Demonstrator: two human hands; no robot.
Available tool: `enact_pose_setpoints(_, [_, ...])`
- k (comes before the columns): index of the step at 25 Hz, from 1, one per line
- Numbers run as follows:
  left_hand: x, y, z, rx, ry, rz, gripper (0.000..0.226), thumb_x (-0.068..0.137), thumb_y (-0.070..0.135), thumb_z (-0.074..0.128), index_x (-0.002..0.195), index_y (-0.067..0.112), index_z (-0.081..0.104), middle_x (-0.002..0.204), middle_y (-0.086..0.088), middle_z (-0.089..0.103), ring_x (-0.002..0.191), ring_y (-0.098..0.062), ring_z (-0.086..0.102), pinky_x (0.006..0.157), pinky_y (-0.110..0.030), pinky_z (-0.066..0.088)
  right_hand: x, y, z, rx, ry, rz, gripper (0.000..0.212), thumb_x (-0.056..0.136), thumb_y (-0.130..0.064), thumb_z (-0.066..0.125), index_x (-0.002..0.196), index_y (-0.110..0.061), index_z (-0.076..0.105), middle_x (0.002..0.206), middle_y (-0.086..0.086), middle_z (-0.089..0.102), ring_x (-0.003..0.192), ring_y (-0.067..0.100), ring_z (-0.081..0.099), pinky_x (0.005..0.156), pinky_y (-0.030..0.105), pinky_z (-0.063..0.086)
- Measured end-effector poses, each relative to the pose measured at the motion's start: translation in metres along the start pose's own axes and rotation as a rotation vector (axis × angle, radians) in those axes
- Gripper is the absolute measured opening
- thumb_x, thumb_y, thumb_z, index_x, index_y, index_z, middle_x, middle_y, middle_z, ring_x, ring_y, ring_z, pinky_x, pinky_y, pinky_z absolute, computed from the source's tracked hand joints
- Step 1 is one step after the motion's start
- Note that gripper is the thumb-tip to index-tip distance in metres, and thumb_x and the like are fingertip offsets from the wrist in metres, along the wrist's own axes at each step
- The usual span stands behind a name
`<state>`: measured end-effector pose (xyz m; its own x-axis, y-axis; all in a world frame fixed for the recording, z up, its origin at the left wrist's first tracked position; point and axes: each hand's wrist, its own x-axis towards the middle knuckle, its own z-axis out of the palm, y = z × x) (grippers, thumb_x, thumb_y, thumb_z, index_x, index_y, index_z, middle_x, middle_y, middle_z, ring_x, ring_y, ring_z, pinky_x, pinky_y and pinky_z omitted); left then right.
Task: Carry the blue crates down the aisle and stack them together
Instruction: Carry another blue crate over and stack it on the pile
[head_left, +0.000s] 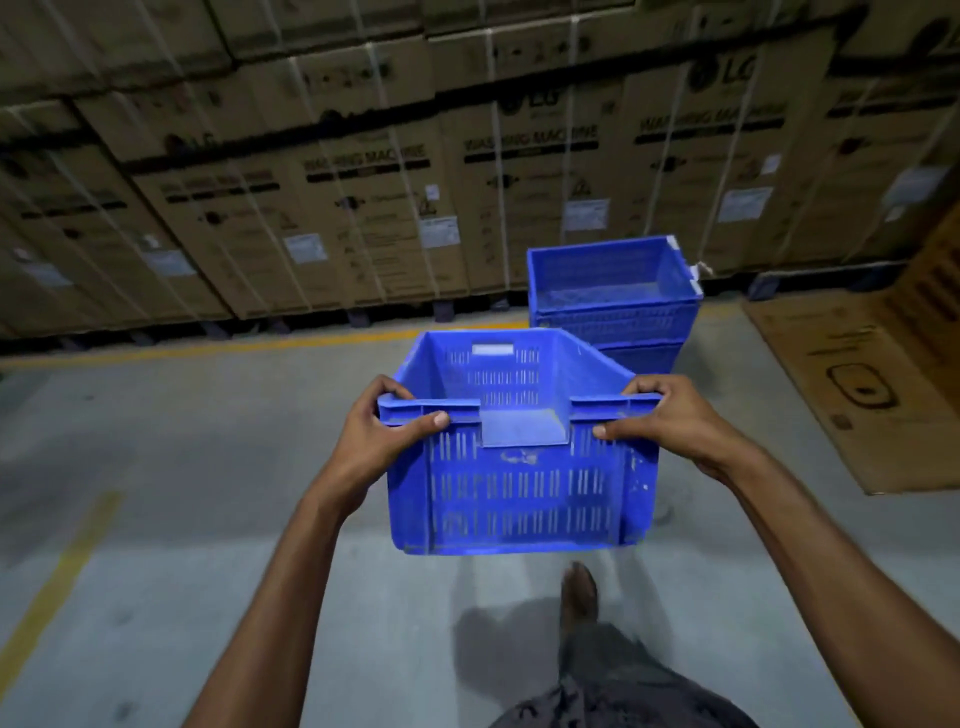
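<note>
Left grip (384, 431) and right grip (665, 421) each curl round the near rim of the crate (519, 493), thumbs on its front wall; I see it held above the floor (182, 467). Just beyond it, a stack (618, 317) of blue crates stands on the floor before the boxes (363, 208), by the yellow line (260, 345).

The left hand (384, 434) and right hand (670, 415) grip the near rim of a blue crate (519, 488), one at each corner, thumbs pressed on its slotted outer wall. Beyond the crate, slightly right, a stack of blue crates (613, 306) stands on the floor (182, 467). Farther beyond the crate rise strapped cartons (363, 197); to its right lies flattened cardboard (857, 395).
</note>
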<state>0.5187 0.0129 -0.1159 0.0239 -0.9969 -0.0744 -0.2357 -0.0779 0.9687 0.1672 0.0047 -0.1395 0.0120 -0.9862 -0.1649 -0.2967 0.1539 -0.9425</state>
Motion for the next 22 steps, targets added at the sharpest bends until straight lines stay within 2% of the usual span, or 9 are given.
enact_pose_setpoints(3, [0.114,0.019,0.006,0.072,-0.143,0.075,0.054,0.064,0.014,0.093,0.093,0.006,0.048,0.079,0.0,0.066,0.067,-0.009,0.063,0.058,-0.023,0.054,0.088,-0.002,-0.02,0.002,0.104,-0.084,0.044,0.056,-0.017,0.098,0.078,0.004,0.066,0.093,0.024,0.071,0.076,0.022,0.069,0.071,0.038,0.055])
enact_pose_setpoints(6, [0.236,0.036,0.03,0.153,-0.247,0.14,0.055,0.063,0.006,0.094,0.088,0.004,0.045,0.074,0.0,0.062,0.063,-0.005,0.056,0.054,-0.019,0.048,0.186,-0.003,-0.046,-0.054,0.248,-0.17,0.045,0.05,-0.025,0.1,0.075,-0.003,0.07,0.093,0.018,0.07,0.084,0.027,0.069,0.079,0.041,0.054])
enact_pose_setpoints(9, [0.343,0.046,0.062,0.229,-0.253,0.2,0.049,0.065,0.001,0.092,0.079,0.01,0.046,0.07,-0.002,0.059,0.06,-0.002,0.051,0.053,-0.019,0.044,0.271,-0.008,-0.075,-0.156,0.318,-0.206,0.041,0.048,-0.031,0.099,0.068,-0.011,0.069,0.083,0.012,0.065,0.077,0.022,0.063,0.072,0.033,0.048])
enact_pose_setpoints(11, [0.407,0.056,0.083,0.276,-0.296,0.257,0.048,0.065,0.001,0.091,0.076,0.014,0.046,0.072,-0.001,0.06,0.061,-0.002,0.051,0.055,-0.02,0.045,0.317,-0.013,-0.092,-0.162,0.39,-0.179,0.042,0.047,-0.039,0.096,0.065,-0.015,0.066,0.078,0.008,0.061,0.069,0.015,0.058,0.066,0.029,0.043])
enact_pose_setpoints(15, [0.524,0.068,0.117,0.333,-0.406,0.363,0.037,0.067,0.003,0.089,0.085,0.012,0.057,0.082,-0.005,0.065,0.07,-0.009,0.059,0.064,-0.028,0.051,0.383,-0.009,-0.112,-0.152,0.542,-0.117,0.038,0.053,-0.024,0.099,0.062,-0.015,0.063,0.066,0.003,0.059,0.062,0.013,0.052,0.061,0.029,0.042])
enact_pose_setpoints(18, [0.612,0.067,0.141,0.394,-0.532,0.472,0.036,0.068,0.012,0.088,0.09,0.024,0.062,0.097,-0.003,0.066,0.086,-0.019,0.066,0.075,-0.037,0.054,0.423,0.001,-0.107,-0.157,0.695,-0.032,0.036,0.053,-0.025,0.099,0.062,-0.018,0.065,0.076,0.005,0.06,0.066,0.012,0.055,0.063,0.026,0.042])
enact_pose_setpoints(22, [0.721,0.052,0.168,0.395,-0.71,0.585,0.04,0.071,0.015,0.087,0.103,0.031,0.069,0.107,0.009,0.069,0.098,-0.009,0.067,0.086,-0.032,0.055,0.467,0.015,-0.077,-0.163,0.853,0.104,0.035,0.054,-0.035,0.097,0.068,-0.018,0.07,0.091,0.012,0.062,0.075,0.013,0.06,0.07,0.027,0.044])
